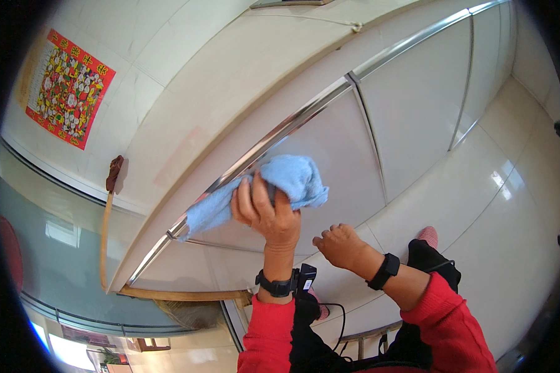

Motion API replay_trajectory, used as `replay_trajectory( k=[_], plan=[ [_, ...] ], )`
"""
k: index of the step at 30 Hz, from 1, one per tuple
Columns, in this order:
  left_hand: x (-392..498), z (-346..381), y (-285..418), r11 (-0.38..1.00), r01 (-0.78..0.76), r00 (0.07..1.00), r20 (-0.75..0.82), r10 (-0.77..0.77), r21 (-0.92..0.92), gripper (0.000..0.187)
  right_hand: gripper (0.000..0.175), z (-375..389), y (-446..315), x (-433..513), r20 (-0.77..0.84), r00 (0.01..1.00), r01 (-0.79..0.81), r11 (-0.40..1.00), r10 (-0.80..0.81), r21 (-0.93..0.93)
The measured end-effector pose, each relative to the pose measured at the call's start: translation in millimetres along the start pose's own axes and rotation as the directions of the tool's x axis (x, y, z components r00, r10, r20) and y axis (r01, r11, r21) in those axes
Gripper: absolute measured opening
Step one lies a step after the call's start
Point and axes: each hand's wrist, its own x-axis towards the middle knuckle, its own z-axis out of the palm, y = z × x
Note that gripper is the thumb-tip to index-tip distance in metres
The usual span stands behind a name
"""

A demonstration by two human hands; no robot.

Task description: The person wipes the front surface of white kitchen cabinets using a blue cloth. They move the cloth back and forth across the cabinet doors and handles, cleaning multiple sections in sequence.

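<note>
My left hand (268,217) grips a bunched light-blue cloth (296,179) against a white cabinet door (340,140). Part of the cloth trails left across the shiny metal strip (284,123) that runs along the top of the doors. My right hand (339,245) hangs lower, apart from the cabinet, with nothing in it. Its fingers curl loosely inward. Both wrists wear black bands, and the sleeves are red.
Above the doors lies a pale countertop (205,126), with a long wooden-handled brown tool (106,224) leaning at its left end. A printed red poster (70,91) hangs on the tiled wall. Glossy floor tiles (490,210) stretch right. A wooden stool (368,338) and a black cable (343,321) are near my legs.
</note>
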Motion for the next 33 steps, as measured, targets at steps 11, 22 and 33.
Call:
replay_trajectory(
  k=[11, 22, 33],
  plan=[
    [55.7, 25.8, 43.7, 0.985, -0.154, 0.988, 0.010, 0.155, -0.080, 0.011, 0.016, -4.1, 5.8, -3.3, 0.059, 0.996, -0.074, 0.996, 0.072, 0.042],
    [-81.8, 4.9, 9.3, 0.994, -0.107, 0.966, 0.231, 0.112, -0.034, 0.013, 0.018, -4.2, 15.4, -5.9, 0.062, 0.994, -0.094, 0.995, 0.092, 0.032],
    [-78.8, -12.4, -34.0, 1.000, -0.006, 0.996, 0.085, 0.007, -0.011, 0.023, 0.022, -1.0, 5.4, 4.8, 0.101, 0.994, -0.038, 0.999, 0.041, -0.028]
  ],
)
